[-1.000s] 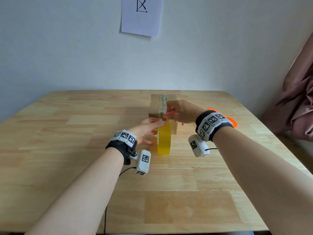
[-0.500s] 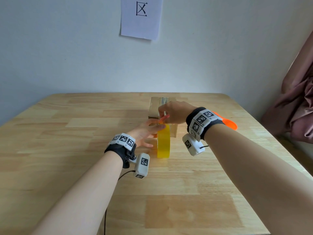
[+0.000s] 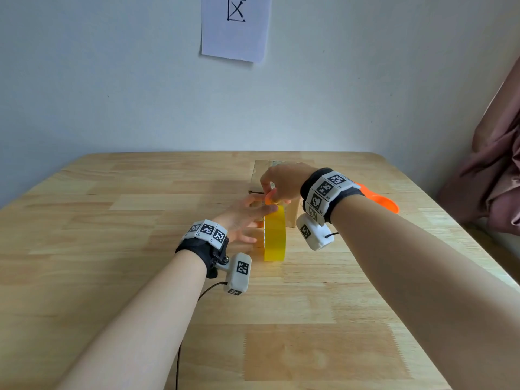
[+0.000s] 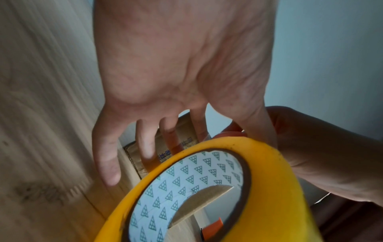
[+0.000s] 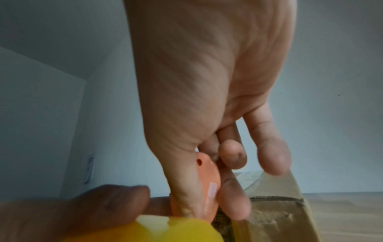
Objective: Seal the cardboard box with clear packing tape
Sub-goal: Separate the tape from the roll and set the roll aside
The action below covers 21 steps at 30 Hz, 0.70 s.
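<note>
A yellow-tinted roll of packing tape (image 3: 275, 237) stands on edge on the wooden table (image 3: 112, 249), just in front of a small cardboard box (image 3: 260, 175). My left hand (image 3: 260, 212) holds the roll near its top, thumb over the rim and fingers (image 4: 145, 144) straight along its left face. My right hand (image 3: 271, 197) is at the top of the roll and pinches a small orange plastic piece (image 5: 207, 180) between thumb and forefinger. In the right wrist view the box (image 5: 279, 217) lies right behind these fingers, a glossy strip of tape on its top. My hands hide most of the box.
An orange plastic object (image 3: 380, 202) lies on the table behind my right wrist. A pink cloth (image 3: 495, 175) hangs past the right table edge. A paper sheet (image 3: 236, 26) is stuck on the wall. Bare tabletop spreads to the left and towards me.
My right hand has come back from over the box to the top of the roll, still pinching the orange piece. The left hand and the roll have barely moved.
</note>
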Each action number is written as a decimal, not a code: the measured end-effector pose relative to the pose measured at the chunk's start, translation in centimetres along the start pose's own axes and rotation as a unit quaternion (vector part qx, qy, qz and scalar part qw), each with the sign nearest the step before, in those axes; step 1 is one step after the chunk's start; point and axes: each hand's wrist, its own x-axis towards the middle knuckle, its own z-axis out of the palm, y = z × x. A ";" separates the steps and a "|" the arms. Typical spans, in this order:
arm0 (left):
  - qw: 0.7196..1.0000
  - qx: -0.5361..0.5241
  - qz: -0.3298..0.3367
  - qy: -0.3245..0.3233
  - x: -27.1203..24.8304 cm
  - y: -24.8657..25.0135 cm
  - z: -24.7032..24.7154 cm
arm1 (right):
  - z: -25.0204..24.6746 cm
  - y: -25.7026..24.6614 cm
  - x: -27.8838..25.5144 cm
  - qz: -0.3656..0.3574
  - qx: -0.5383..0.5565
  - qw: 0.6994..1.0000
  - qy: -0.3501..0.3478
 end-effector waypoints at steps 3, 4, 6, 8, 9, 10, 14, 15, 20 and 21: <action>1.000 0.008 -0.001 0.000 0.0 0.1 0.1 | -0.2 0.0 -0.2 0.005 0.005 1.000 -0.010; 1.000 0.011 -0.001 0.000 0.0 0.1 0.1 | -0.3 0.1 -0.3 0.009 0.004 1.000 -0.011; 1.000 0.019 -0.002 0.004 0.0 0.2 0.2 | -0.4 0.4 -0.8 0.016 -0.006 1.000 -0.014; 0.999 0.029 -0.001 0.015 0.0 0.2 0.3 | -0.2 1.1 -1.4 0.032 -0.016 0.999 -0.033; 0.999 0.037 -0.001 0.020 0.1 0.2 0.3 | 0.0 1.6 -1.7 0.042 -0.006 0.998 -0.048; 0.999 0.044 -0.001 0.024 0.1 0.2 0.4 | 0.3 2.2 -2.1 0.056 0.016 0.996 -0.064; 0.998 0.048 -0.002 0.037 0.3 0.1 0.5 | 1.9 4.5 -3.7 0.128 0.114 0.978 -0.117; 0.998 0.050 -0.002 0.038 0.3 0.1 0.6 | 2.5 4.9 -4.1 0.141 0.128 0.973 -0.129; 0.998 0.041 -0.003 0.038 0.2 0.2 0.9 | 6.6 6.2 -5.1 0.203 0.058 0.959 -0.188; 0.998 0.040 -0.004 0.040 0.2 0.2 0.9 | 6.7 6.5 -5.2 0.218 0.062 0.957 -0.182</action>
